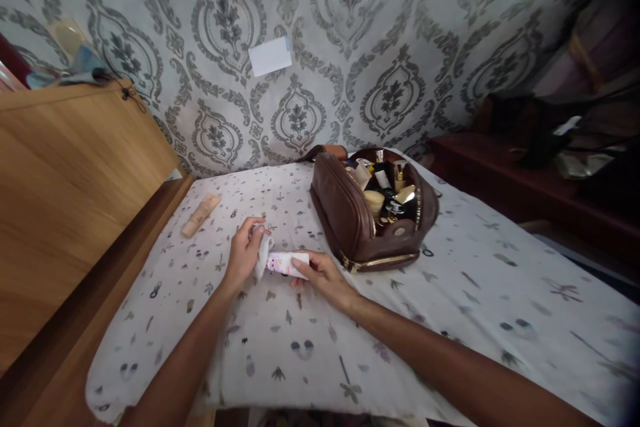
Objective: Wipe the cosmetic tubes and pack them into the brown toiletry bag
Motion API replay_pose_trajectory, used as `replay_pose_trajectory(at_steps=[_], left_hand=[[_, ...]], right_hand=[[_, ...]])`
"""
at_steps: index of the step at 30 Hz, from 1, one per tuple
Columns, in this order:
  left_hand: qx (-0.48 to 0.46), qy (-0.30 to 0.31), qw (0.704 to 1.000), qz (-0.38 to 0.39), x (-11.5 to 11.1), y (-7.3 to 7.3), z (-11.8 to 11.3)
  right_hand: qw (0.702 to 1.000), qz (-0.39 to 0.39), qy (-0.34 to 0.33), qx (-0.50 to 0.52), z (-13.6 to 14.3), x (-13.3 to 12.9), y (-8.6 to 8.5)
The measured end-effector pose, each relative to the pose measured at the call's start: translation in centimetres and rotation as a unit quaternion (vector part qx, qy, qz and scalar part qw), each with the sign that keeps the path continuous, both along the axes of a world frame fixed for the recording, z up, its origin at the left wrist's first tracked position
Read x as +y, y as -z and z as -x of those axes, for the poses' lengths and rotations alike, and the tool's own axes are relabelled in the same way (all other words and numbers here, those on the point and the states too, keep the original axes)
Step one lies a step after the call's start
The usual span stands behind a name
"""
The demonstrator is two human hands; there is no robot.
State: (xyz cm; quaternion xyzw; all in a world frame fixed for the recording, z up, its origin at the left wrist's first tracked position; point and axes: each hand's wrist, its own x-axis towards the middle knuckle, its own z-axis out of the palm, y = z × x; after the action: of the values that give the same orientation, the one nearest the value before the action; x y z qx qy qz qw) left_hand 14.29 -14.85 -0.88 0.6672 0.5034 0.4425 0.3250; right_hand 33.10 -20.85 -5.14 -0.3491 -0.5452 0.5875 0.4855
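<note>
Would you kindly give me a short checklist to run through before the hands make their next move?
1. Right hand grips the printed tube: ok.
2. Left hand holds the white cloth at the tube's end: ok.
3. Covered end of that tube wiped clean: cannot tell, cloth hides it.
4. One hand free: not ok, both are occupied.
5. Brown bag open: ok, contents show.
6. Beige tube clear of both hands: ok, lying apart.

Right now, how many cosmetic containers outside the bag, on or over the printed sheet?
2: a beige tube on the sheet at left, a white printed container in the right hand. The bag may hide others.
</note>
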Motion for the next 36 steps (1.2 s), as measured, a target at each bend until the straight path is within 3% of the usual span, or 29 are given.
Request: replay_pose_trajectory(at_steps=[5,9,12,16,21,25,28,32,36], left_hand=[[-0.178,0.009,0.983,0.047,-0.4,0.1,-0.4],[-0.072,0.073,0.995,-0.021,-1.8,-0.1,-1.2],[-0.003,0.064,0.997,-0.047,-2.3,-0.3,-1.4],[-0.027,0.039,0.999,-0.025,-1.8,-0.3,-1.0],[-0.154,0.013,0.983,0.095,-1.3,0.1,-0.9],[-0.285,-0.045,0.949,0.128,-1.6,0.6,-1.8],[-0.313,-0.005,0.939,0.140,-2.1,1.4,-2.7],[-0.268,0.082,0.946,0.163,-3.1,2.6,-3.8],[-0.246,0.043,0.956,0.156,-3.4,2.6,-3.9]], right_hand=[[0.984,0.074,0.020,0.158,0.2,0.4,0.2],[0.965,0.140,0.017,0.220,0.2,0.5,0.1],[0.966,0.153,-0.015,0.207,0.1,0.5,-0.3],[0.970,0.161,-0.065,0.170,0.2,0.3,-0.6],[0.969,0.177,-0.071,0.159,0.2,0.1,-0.5],[0.966,0.182,-0.055,0.177,0.2,0.2,-0.5],[0.974,0.150,-0.045,0.163,0.4,0.3,-0.3],[0.992,0.083,-0.021,0.097,0.6,0.2,0.2],[0.998,0.046,-0.040,0.032,0.6,0.0,0.3]])
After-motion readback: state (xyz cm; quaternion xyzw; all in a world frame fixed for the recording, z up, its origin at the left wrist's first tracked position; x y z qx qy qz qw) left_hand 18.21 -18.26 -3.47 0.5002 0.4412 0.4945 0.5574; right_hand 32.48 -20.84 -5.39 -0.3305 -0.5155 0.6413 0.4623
